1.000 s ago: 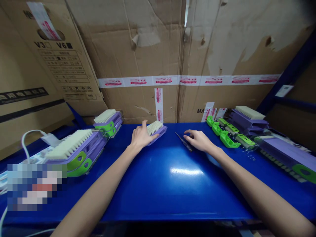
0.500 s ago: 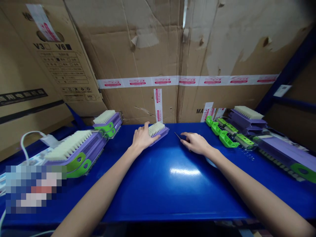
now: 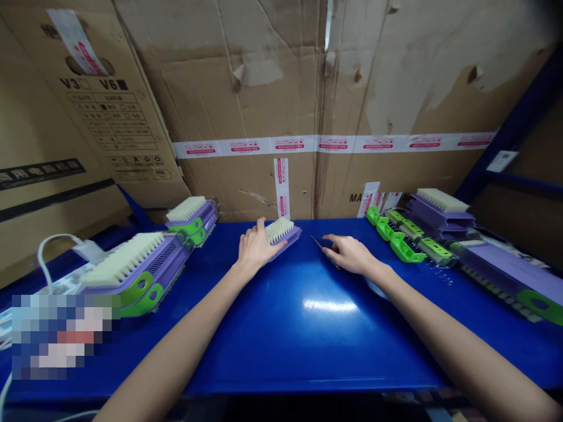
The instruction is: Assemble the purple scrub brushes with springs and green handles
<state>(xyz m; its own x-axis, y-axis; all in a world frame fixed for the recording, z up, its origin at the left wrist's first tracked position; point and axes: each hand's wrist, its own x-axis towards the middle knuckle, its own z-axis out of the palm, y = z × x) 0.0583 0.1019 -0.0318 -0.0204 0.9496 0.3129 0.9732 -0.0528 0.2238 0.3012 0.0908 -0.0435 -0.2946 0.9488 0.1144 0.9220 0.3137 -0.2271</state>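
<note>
In the head view my left hand (image 3: 255, 251) is closed around the near left side of a purple brush (image 3: 288, 239) with cream bristles facing up. Its fingers cover the brush's left end. A short way to the right, my right hand (image 3: 349, 253) rests low over the blue table (image 3: 264, 346). Between its thumb and index finger is a thin pointed metal tool (image 3: 315, 241), its tip towards the brush but apart from it. The rest of the tool is hidden in the hand.
Purple-and-green brushes (image 3: 132, 264) stand on the left by a white power strip (image 3: 65, 284). To the right are bright green clip parts (image 3: 405, 248), stacked purple brush bodies (image 3: 442, 220) and another brush (image 3: 505, 266). A cardboard wall (image 3: 246, 176) closes off the back.
</note>
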